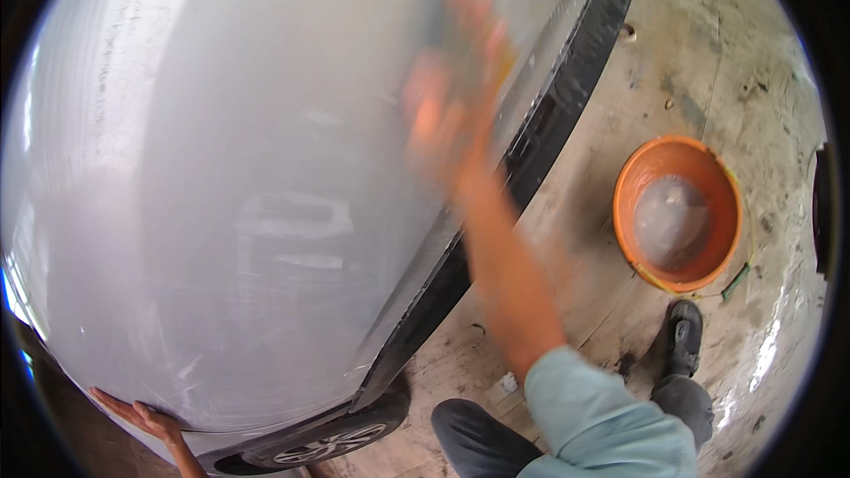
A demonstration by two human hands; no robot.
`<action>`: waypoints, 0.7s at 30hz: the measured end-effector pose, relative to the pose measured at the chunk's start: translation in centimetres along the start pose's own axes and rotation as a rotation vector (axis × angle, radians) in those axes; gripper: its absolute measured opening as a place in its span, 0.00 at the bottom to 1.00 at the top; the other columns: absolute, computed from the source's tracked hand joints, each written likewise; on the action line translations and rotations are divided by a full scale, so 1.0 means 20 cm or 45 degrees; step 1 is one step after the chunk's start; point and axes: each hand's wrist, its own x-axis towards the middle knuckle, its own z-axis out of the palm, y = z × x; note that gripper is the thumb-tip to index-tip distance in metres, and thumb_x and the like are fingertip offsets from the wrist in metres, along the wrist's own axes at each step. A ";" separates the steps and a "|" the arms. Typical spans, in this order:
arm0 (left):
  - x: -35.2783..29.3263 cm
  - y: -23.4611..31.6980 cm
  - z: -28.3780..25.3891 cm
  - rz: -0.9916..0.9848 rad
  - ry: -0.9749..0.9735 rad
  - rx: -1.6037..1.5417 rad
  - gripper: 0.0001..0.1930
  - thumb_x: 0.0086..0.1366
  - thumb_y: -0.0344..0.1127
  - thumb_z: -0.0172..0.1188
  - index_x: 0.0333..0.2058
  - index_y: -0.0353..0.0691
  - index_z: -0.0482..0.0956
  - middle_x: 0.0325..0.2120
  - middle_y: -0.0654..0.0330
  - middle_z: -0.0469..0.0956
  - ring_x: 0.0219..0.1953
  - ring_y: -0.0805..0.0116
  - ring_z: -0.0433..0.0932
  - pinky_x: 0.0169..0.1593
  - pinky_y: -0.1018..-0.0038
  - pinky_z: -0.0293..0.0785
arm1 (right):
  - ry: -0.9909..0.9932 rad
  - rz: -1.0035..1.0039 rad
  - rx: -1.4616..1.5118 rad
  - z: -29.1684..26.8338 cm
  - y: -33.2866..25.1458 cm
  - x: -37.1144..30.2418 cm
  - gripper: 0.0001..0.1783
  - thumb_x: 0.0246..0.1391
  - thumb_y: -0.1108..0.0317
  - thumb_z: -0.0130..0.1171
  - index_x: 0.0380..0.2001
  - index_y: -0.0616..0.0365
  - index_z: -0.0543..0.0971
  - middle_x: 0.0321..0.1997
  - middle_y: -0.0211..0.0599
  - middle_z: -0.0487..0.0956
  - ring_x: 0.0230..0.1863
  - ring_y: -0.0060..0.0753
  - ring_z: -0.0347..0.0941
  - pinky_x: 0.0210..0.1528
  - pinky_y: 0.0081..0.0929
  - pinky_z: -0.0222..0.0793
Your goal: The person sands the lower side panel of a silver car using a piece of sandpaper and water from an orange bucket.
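A large pale grey car panel [239, 301], wet and dull with whitish streaks, takes up the left and middle. Over its right part, close to the black trim strip [425, 296], is my right hand [456, 88], badly smeared by motion. Its fingers seem closed around a blurred item with a dark patch and a yellowish edge, whose kind I cannot make out. At the lower left my left hand [142, 416] lies open and flat against the panel's near edge, fingers stretched out and holding nothing.
An orange bucket [627, 212] with cloudy water stands on the stained concrete floor [584, 301] to the right. Its handle, with a green grip [736, 282], hangs outside. My dark shoe [684, 336] is just below it. A car wheel [328, 447] shows under the panel's near edge.
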 end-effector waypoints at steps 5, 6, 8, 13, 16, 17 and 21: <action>0.00 -0.05 -0.09 -0.003 -0.027 0.012 0.41 0.68 0.62 0.37 0.68 0.36 0.47 0.69 0.49 0.45 0.71 0.52 0.42 0.70 0.56 0.36 | -0.012 -0.256 -0.094 0.09 -0.11 -0.08 0.37 0.55 0.64 0.46 0.68 0.61 0.54 0.74 0.41 0.50 0.75 0.45 0.39 0.73 0.47 0.26; 0.03 -0.03 -0.07 -0.002 -0.005 -0.016 0.42 0.67 0.62 0.37 0.68 0.35 0.47 0.69 0.49 0.45 0.71 0.52 0.41 0.70 0.55 0.35 | 0.111 -0.266 -0.229 0.01 -0.05 0.16 0.37 0.55 0.64 0.46 0.68 0.61 0.53 0.75 0.41 0.49 0.75 0.45 0.39 0.73 0.49 0.28; 0.06 0.02 -0.02 -0.011 0.001 -0.044 0.42 0.67 0.63 0.37 0.68 0.35 0.46 0.69 0.48 0.44 0.72 0.52 0.41 0.70 0.56 0.35 | -0.217 0.258 -0.353 -0.19 0.07 0.54 0.31 0.54 0.75 0.43 0.63 0.68 0.58 0.69 0.51 0.59 0.71 0.46 0.52 0.71 0.49 0.43; 0.00 0.00 -0.01 -0.014 -0.028 -0.009 0.42 0.67 0.63 0.37 0.68 0.35 0.47 0.69 0.48 0.45 0.71 0.51 0.42 0.70 0.55 0.35 | -0.075 -0.267 -0.632 0.18 -0.28 -0.32 0.31 0.60 0.62 0.38 0.64 0.63 0.57 0.71 0.46 0.53 0.73 0.46 0.45 0.72 0.49 0.36; 0.05 -0.01 -0.09 0.013 -0.030 0.021 0.40 0.68 0.61 0.36 0.68 0.36 0.46 0.70 0.49 0.44 0.72 0.53 0.41 0.70 0.57 0.34 | -0.112 -0.227 -0.452 0.17 -0.40 -0.24 0.32 0.61 0.59 0.39 0.65 0.63 0.58 0.72 0.46 0.53 0.73 0.45 0.46 0.72 0.48 0.36; 0.04 0.01 -0.09 0.003 -0.030 0.014 0.39 0.69 0.59 0.36 0.68 0.36 0.46 0.70 0.50 0.44 0.72 0.54 0.40 0.71 0.58 0.34 | -0.110 -0.194 -0.381 0.15 -0.40 -0.19 0.33 0.61 0.58 0.40 0.66 0.63 0.56 0.73 0.44 0.52 0.74 0.44 0.44 0.73 0.49 0.33; 0.05 0.14 0.02 0.045 -0.026 -0.012 0.37 0.70 0.55 0.37 0.68 0.36 0.46 0.70 0.50 0.44 0.72 0.55 0.39 0.71 0.60 0.33 | 0.052 -0.090 -0.344 0.14 -0.30 -0.09 0.35 0.58 0.59 0.42 0.67 0.62 0.55 0.73 0.44 0.53 0.75 0.43 0.43 0.73 0.51 0.29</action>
